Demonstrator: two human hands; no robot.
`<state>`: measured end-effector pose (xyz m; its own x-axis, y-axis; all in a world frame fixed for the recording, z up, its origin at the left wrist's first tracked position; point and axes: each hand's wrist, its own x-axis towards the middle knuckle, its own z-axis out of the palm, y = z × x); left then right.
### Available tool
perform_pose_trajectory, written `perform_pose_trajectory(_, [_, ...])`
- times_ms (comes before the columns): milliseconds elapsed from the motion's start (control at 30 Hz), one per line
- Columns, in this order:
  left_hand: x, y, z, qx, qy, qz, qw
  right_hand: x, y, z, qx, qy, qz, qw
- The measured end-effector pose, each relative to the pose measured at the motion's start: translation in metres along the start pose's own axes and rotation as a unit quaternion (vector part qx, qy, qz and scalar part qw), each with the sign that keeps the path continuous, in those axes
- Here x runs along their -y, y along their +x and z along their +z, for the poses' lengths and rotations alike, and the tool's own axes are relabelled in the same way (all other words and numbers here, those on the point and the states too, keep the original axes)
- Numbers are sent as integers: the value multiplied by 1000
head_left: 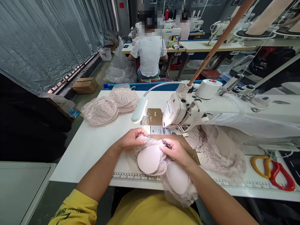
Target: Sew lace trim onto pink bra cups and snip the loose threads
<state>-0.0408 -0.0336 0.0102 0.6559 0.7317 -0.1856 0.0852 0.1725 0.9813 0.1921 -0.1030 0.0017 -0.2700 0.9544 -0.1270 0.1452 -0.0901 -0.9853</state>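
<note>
A pale pink lace bra [149,158] with two smooth padded cups lies at the table's front edge, one cup hanging partly over it. My left hand [134,139] pinches the lace along its upper left side. In my right hand [175,150] are small dark thread snips [166,143], their tips pointing up and left over the lace; the fingers also rest against the bra. Just beyond both hands stands the white sewing machine [178,109], its needle area above a metal plate [157,130].
Lace cups [100,111] are piled at the back left. More lace fabric [220,153] lies under the machine arm. Scissors [273,172] with orange and red handles rest at the right. A lamp [139,110] bends over the table [89,150]. A person [150,54] sits ahead.
</note>
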Motion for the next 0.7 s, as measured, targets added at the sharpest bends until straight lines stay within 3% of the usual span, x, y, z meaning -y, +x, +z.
perform_pose_trajectory(200, [-2, 1, 1, -28, 52, -5, 998, -2, 1, -1, 8, 17, 5, 1000])
perform_pose_trajectory(333, [-8, 6, 9, -75, 207, 50, 974, -7, 2, -1, 15, 18, 13, 1000])
perform_pose_trajectory(433, [-10, 12, 18, -44, 278, 92, 955, -9, 2, -1, 18, 5, 7, 1000])
perform_pose_trajectory(567, [-8, 18, 25, 4, 242, 79, 967, -7, 2, -1, 14, -33, -3, 999])
perform_pose_trajectory(700, [-5, 18, 24, 14, 154, 31, 988, -5, 3, 1, 10, -71, -18, 997])
